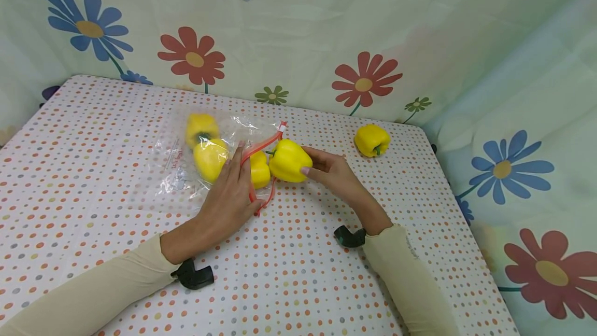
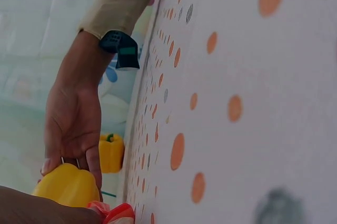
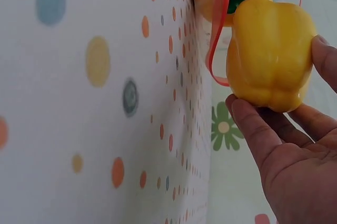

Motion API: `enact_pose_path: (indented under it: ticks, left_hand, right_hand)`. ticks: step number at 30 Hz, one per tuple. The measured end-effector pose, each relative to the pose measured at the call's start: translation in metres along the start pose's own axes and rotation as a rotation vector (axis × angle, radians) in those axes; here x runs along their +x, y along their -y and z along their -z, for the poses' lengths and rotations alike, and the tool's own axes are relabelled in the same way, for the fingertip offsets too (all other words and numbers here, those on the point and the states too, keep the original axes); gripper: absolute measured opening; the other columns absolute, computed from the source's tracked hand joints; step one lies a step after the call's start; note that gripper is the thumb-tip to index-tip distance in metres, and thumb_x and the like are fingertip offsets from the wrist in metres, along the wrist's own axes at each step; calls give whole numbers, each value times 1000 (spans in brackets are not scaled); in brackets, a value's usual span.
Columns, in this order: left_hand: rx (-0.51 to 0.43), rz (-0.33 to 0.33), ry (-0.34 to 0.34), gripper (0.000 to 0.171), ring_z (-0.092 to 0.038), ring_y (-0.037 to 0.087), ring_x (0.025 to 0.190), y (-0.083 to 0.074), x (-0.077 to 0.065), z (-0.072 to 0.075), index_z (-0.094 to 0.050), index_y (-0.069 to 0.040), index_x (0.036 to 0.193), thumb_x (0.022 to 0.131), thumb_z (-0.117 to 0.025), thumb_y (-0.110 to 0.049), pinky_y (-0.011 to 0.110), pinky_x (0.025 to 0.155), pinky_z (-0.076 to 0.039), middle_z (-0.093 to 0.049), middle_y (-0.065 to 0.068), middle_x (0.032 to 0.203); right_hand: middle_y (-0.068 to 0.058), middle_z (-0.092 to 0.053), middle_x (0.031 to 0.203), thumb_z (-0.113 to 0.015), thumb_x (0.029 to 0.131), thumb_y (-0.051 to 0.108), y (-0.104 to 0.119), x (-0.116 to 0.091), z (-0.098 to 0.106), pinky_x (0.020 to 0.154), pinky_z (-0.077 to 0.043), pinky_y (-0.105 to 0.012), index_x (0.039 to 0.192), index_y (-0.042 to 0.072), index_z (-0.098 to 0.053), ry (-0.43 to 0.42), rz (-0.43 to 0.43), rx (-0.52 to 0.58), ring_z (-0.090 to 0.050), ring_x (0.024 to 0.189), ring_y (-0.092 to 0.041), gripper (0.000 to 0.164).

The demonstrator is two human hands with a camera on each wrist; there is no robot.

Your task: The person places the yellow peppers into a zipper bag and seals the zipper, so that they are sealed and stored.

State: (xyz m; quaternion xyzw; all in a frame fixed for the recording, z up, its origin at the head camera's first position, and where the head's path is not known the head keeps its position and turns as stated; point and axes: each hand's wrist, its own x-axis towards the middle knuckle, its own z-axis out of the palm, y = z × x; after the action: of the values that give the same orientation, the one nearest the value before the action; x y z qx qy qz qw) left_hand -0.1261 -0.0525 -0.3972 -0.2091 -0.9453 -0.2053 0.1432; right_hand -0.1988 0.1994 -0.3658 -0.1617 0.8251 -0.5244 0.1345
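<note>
Yellow pepper [image 1: 290, 161] is pinched by right fingers [image 3: 254, 128] (left fingers [image 1: 232, 168] touch the bag [image 1: 176, 191], grip unclear).

right hand [image 1: 333, 172] holding yellow pepper [image 1: 291, 162], red-edged mouth of clear bag [image 1: 160, 193] beside it, left hand [image 1: 225, 204] on bag

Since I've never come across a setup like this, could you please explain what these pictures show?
No robot here, just a person's two bare hands. One view comes from a head camera looking forward and down; the others come from wrist cameras, one per arm. On the dotted tabletop lie a clear plastic bag with three yellow peppers inside and a loose pepper to the right. The right hand holds another pepper at the bag's red-edged mouth, which the left hand touches.
</note>
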Motion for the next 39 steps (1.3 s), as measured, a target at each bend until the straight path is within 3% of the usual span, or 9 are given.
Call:
enact_pose_path:
  ticks: [22, 33, 39]
  left_hand:
    - [-9, -12, -13, 100, -20, 37, 142, 0, -1, -1, -27, 17, 143, 76, -85, -30, 45, 115, -14, 0, 26, 159]
    - [-2, -28, -18, 105, -23, 37, 142, 0, -1, 0, -21, 16, 146, 76, -85, -29, 45, 116, -13, -3, 27, 158]
    - [-2, -37, -26, 107, -23, 37, 142, 0, -1, -1, -19, 15, 147, 75, -86, -28, 45, 116, -13, -6, 28, 158]
  right_hand:
    - [1, -50, 142, -66, 95, 24, 7, 14, -8, 94, -48, -30, 146, 15, -46, 19, -16, -57, -55, 120, -16, 56]
    - [-2, -53, 139, -66, 94, 26, 7, 24, -17, 93, -49, -30, 145, 13, -47, -23, 22, -37, -57, 117, -17, 56]
    - [1, -57, 134, -68, 93, 30, 10, 29, -22, 91, -50, -30, 144, 16, -49, -71, -21, -32, -57, 115, -15, 57]
